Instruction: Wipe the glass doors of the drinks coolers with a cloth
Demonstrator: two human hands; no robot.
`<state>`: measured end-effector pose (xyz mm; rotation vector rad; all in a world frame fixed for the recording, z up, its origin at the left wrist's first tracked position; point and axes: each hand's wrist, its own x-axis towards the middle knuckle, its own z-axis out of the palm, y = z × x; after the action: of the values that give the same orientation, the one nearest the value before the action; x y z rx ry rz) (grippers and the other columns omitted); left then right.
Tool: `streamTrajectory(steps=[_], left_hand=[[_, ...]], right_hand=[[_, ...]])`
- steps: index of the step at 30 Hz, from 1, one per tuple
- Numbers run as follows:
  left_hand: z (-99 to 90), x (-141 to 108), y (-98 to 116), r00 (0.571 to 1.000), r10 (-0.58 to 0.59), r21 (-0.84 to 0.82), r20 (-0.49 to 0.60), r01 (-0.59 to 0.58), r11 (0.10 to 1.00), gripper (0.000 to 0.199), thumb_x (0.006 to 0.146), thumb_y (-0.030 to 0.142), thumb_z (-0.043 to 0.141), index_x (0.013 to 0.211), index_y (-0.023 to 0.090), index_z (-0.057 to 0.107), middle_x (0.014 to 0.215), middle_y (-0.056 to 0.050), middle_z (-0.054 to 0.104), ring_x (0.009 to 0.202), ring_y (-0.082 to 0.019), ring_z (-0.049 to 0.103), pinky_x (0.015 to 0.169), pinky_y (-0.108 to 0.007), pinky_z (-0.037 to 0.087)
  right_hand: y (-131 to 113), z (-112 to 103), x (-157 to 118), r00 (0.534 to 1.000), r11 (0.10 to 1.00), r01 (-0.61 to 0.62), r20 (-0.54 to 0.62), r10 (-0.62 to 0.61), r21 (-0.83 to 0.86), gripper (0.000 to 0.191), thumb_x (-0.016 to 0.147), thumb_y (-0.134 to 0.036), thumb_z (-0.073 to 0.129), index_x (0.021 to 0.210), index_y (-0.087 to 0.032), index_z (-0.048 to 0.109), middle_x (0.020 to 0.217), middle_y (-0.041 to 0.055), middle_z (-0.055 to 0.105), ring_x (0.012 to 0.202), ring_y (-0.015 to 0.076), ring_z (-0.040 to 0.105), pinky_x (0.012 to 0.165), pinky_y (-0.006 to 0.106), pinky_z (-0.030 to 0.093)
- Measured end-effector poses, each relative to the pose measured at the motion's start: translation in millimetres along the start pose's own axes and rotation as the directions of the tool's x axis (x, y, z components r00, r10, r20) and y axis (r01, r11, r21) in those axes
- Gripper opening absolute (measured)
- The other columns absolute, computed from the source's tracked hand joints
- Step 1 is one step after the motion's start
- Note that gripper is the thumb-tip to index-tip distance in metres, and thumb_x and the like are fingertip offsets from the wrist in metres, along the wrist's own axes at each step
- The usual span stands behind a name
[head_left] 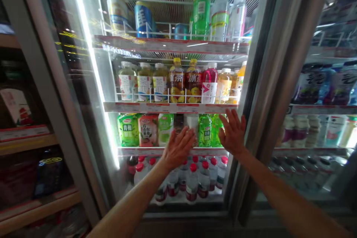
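Observation:
My left hand [180,146] reaches toward the third shelf of a drinks fridge, fingers stretched out and nothing in it. Behind its fingertips stands a whitish bottle [192,121], partly covered by the hand. My right hand [233,131] is raised near the fridge's right frame, fingers spread, holding nothing; whether it touches anything I cannot tell. Just left of it are green bottles [205,131]. On the same shelf, farther left, stand a light green bottle [165,129], a red bottle [148,130] and a green bottle with a dark label [128,130].
Tea and juice bottles [176,80] line the shelf above, behind a wire rail. Cans [143,19] and a tall green bottle [201,11] stand higher. Red-capped bottles [192,182] fill the bottom. A metal door frame [275,81] rises at right; wooden shelving [29,143] is at left.

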<state>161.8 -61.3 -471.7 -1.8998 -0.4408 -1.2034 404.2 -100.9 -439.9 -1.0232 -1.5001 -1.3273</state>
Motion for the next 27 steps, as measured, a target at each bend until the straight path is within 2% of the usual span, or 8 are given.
streamTrajectory(steps=[4,8,10,15,18,23,25,27], left_hand=[[-11.7,-11,-25,0.986,-0.157,0.037,-0.053,0.159,0.987,0.048,0.085,0.024,0.048,0.132,0.018,0.043,0.136,-0.012,0.048,0.14,-0.022,0.02,0.115,-0.047,0.008],[-27.1,-18,-57,0.851,-0.47,0.056,-0.234,0.494,0.868,0.059,0.085,0.028,0.048,0.14,0.014,0.03,0.148,-0.017,0.028,0.14,-0.026,0.018,0.114,-0.047,0.008],[-23.5,-18,-46,0.864,-0.46,0.044,-0.206,0.478,0.877,0.06,0.085,0.026,0.048,0.14,0.013,0.029,0.148,-0.017,0.028,0.141,-0.026,0.016,0.114,-0.047,0.008],[-8.7,-22,-9,0.993,-0.119,0.014,0.025,0.119,0.993,0.046,0.085,0.025,0.049,0.131,0.021,0.044,0.133,-0.01,0.052,0.14,-0.021,0.02,0.115,-0.046,0.009],[-20.7,-32,-36,0.972,-0.233,0.088,-0.029,0.235,0.968,0.045,0.086,0.029,0.049,0.13,0.021,0.044,0.137,-0.012,0.047,0.139,-0.023,0.022,0.114,-0.047,0.011],[-39.5,-43,-77,0.805,-0.553,0.114,-0.215,0.583,0.804,0.058,0.085,0.029,0.05,0.138,0.014,0.033,0.147,-0.02,0.028,0.14,-0.027,0.02,0.112,-0.049,0.014],[-31.6,-41,-58,0.839,-0.511,0.093,-0.186,0.533,0.841,0.059,0.084,0.026,0.051,0.138,0.014,0.032,0.147,-0.02,0.027,0.14,-0.026,0.017,0.113,-0.048,0.012],[-18.5,-37,-28,0.936,-0.346,0.059,-0.071,0.35,0.935,0.056,0.083,0.024,0.052,0.137,0.017,0.035,0.145,-0.016,0.034,0.141,-0.024,0.016,0.114,-0.047,0.01]], right_hand=[[1,1,0,1.0,1.0,0.012,-0.009,-0.012,0.011,0.061,0.085,-0.02,0.045,0.143,-0.025,0.026,0.15,0.0057,0.029,0.139,0.0217,0.023,0.114,0.047,0.012],[1,2,-2,1.0,1.0,0.013,-0.006,-0.013,-0.004,0.061,0.085,-0.021,0.044,0.143,-0.024,0.026,0.15,0.0065,0.028,0.14,0.0224,0.022,0.114,0.048,0.012],[0,2,-2,1.0,1.0,0.009,-0.006,-0.009,-0.012,0.061,0.085,-0.021,0.043,0.143,-0.024,0.025,0.15,0.0063,0.028,0.139,0.0219,0.023,0.114,0.048,0.012],[1,1,-1,1.0,1.0,0.014,-0.006,-0.014,-0.018,0.06,0.085,-0.021,0.044,0.142,-0.024,0.026,0.149,0.0066,0.03,0.139,0.0214,0.023,0.114,0.047,0.013],[1,1,-1,1.0,1.0,0.017,-0.004,-0.017,-0.017,0.059,0.085,-0.022,0.044,0.142,-0.023,0.027,0.149,0.0073,0.031,0.139,0.0217,0.023,0.114,0.047,0.013],[0,2,-1,1.0,1.0,0.01,-0.01,-0.01,-0.018,0.06,0.085,-0.021,0.043,0.142,-0.024,0.026,0.15,0.0068,0.029,0.14,0.0214,0.022,0.114,0.046,0.012],[0,2,-1,1.0,1.0,0.004,-0.003,-0.004,-0.016,0.06,0.085,-0.021,0.043,0.143,-0.024,0.025,0.149,0.0066,0.03,0.14,0.0216,0.022,0.114,0.047,0.013],[0,1,-1,1.0,1.0,-0.002,-0.002,0.002,-0.018,0.06,0.085,-0.021,0.043,0.143,-0.025,0.025,0.149,0.0066,0.03,0.139,0.0221,0.023,0.114,0.048,0.014]])
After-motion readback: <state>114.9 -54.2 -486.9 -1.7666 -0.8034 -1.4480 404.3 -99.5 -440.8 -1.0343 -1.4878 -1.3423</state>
